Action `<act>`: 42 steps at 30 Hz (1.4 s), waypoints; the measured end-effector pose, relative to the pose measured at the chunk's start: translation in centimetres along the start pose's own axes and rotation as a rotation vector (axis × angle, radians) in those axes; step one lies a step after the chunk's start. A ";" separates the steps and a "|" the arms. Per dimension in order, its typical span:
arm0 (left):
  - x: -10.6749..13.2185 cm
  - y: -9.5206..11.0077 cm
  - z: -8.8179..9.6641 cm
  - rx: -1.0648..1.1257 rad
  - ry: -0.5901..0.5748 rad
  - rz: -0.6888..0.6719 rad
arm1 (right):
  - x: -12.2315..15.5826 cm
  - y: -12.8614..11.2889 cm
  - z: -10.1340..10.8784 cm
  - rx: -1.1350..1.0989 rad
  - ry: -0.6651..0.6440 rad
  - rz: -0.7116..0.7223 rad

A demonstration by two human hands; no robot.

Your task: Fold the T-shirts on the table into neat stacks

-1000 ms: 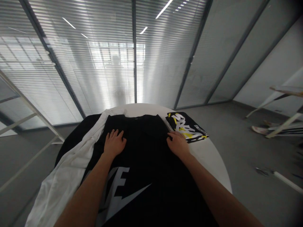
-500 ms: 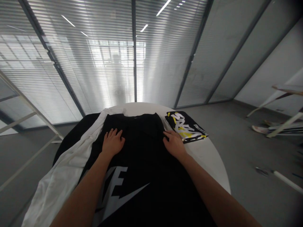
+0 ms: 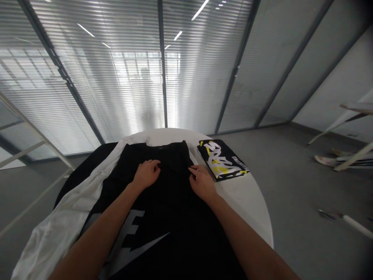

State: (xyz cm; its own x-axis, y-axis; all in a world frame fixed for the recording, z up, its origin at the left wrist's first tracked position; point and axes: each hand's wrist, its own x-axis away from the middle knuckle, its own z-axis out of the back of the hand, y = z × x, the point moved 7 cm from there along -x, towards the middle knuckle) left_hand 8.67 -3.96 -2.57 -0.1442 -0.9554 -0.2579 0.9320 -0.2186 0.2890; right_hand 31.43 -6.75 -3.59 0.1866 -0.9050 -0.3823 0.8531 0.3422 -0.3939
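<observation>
A black T-shirt with a large grey print lies spread out on the round white table, its neckline at the far side. My left hand rests on the upper chest of the shirt, fingers reaching toward the right. At the shirt's right edge, below the shoulder, is my right hand, palm down with index finger and thumb apart. A folded black garment with white and yellow graphics lies just beyond that hand. White cloth runs along the shirt's left side.
Dark cloth covers the table's left rim beyond the white fabric. A white metal frame stands at the left. Glass panels with blinds rise behind the table. On the floor to the right are white furniture legs and shoes.
My left hand has slid right, toward the middle of the shirt's chest. The right hand stays by the shirt's right edge. The view has shifted slightly, so the table appears further left.
</observation>
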 end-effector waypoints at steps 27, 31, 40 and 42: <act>-8.4 5.1 -4.8 0.295 -0.090 0.002 | 1.7 1.5 1.2 0.074 -0.278 -0.204; -8.3 3.3 -2.4 0.303 -0.101 -0.015 | 1.1 -1.3 1.6 -0.002 -0.370 -0.062; -8.3 -3.5 7.1 0.395 -0.022 0.017 | -2.3 -14.2 1.3 -0.305 -0.427 0.135; -8.0 -6.0 8.6 0.389 -0.004 0.076 | -3.0 -16.8 0.2 -0.383 -0.420 0.145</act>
State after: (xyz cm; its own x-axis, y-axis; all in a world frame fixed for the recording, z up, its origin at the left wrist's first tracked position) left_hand 1.40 3.24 5.68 -0.0817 -0.9722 -0.2194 0.7444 -0.2060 0.6352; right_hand 16.64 -9.83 4.35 0.5324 -0.8377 -0.1215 0.5819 0.4664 -0.6663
